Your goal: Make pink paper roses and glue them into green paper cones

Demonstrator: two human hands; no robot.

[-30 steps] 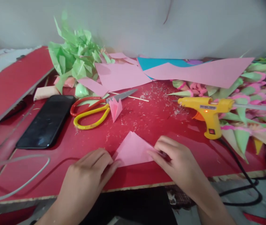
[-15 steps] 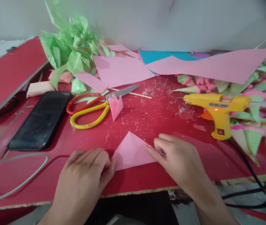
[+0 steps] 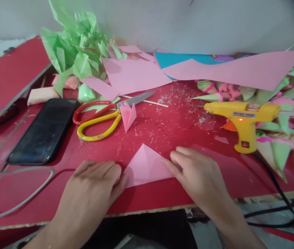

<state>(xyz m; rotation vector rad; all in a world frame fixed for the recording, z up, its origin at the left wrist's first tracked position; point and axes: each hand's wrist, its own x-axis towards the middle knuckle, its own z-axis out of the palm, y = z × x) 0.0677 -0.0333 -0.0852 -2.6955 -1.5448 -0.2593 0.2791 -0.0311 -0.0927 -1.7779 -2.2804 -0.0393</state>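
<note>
- Folded pink paper (image 3: 144, 167) lies on the table between the two hands, peak pointing away from the wearer; its left and right corners run out of sight under the hands.
- Left hand (image 3: 92, 190): knuckles up, fingers curled, thumb at the paper's left corner; fingertips hidden — cannot tell whether it pinches or only presses.
- Right hand (image 3: 197, 176): fingers bent inward, thumb against the paper's right side; the corner is covered, so pinch or press cannot be told here either.
- Glue gun (image 3: 242, 121) on its side to the right, orange light showing; its clear stick is cut off by the frame edge. Green-and-pink paper pieces (image 3: 285, 121) behind it, partly covered by a long pink sheet (image 3: 240, 71).
- Scissors (image 3: 99, 126) beyond the left hand, a small pink folded piece (image 3: 128, 117) against them (it hides part of the blades' base).
- Phone (image 3: 43, 133), screen dark, left of the scissors; crumpled green paper (image 3: 74, 45) farther back.
- Red tabletop (image 3: 154, 133), flecked with scraps; near edge rough. Pale wall (image 3: 162, 24) behind. Black cable (image 3: 271, 178) drops over the edge.
</note>
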